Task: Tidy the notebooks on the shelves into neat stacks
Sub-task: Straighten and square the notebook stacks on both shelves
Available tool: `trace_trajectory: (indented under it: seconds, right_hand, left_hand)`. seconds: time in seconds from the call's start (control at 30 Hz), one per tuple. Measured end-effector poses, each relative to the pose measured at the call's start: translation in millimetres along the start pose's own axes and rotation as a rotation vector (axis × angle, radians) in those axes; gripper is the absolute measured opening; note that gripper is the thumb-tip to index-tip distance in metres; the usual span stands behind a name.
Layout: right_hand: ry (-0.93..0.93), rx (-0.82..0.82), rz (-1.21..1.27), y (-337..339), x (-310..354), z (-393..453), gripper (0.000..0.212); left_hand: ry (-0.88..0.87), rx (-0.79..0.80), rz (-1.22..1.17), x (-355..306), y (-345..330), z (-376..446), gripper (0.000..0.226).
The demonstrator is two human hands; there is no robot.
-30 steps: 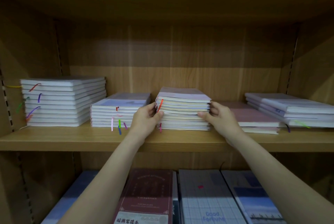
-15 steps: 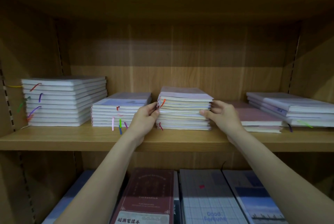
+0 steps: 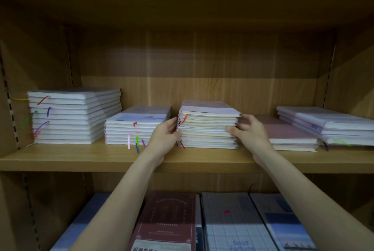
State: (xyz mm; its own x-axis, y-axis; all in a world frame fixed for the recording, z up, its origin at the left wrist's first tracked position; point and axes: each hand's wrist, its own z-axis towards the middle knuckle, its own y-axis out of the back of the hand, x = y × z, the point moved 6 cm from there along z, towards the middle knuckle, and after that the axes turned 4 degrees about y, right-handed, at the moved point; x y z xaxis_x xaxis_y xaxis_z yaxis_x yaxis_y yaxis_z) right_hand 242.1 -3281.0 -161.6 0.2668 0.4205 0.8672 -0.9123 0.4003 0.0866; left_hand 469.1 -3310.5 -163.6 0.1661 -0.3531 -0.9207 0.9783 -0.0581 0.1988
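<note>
Five piles of notebooks lie on the upper shelf [image 3: 101, 159]. My hands flank the middle notebook stack [image 3: 208, 127], whose pale edges sit slightly uneven under a lilac cover. My left hand [image 3: 165, 135] cups its left front corner, thumb on the front edges and fingers along the side. At the right front corner my right hand [image 3: 249, 131] does the same. A tall white stack [image 3: 74, 117] stands at the far left, and a lower stack [image 3: 133, 127] with coloured ribbons lies next to my left hand.
Right of my right hand lie pink-covered notebooks [image 3: 289, 135] and a skewed, fanned pile [image 3: 332, 125] at the far right. On the lower shelf lie a maroon notebook [image 3: 170, 220], a grid-patterned one [image 3: 232, 224] and blue ones. The cabinet's side walls close in both ends.
Both hands stay on the middle stack's corners. My right hand has slid a little up its right side. The stack's edges look slightly more even.
</note>
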Motion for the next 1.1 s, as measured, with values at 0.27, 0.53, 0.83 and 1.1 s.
trace_trajectory:
  seconds: [0.27,0.53,0.83,1.1]
  right_hand:
    - [0.033,0.029,-0.114,-0.6,2.6,-0.2,0.051]
    - [0.099,0.040,-0.299,-2.8,16.5,-11.8,0.079]
    - [0.231,0.001,-0.390,-1.5,29.7,-23.9,0.065]
    - [0.102,0.065,-0.358,-3.0,16.1,-13.3,0.065]
  left_hand:
    - [-0.073,-0.036,0.113,-3.4,1.4,-3.3,0.046]
    - [-0.091,-0.090,0.087,-6.5,4.1,-7.5,0.048]
    - [-0.065,-0.120,-0.025,-6.0,9.1,-6.8,0.044]
    - [-0.037,0.031,0.142,-6.8,-5.2,-6.4,0.061]
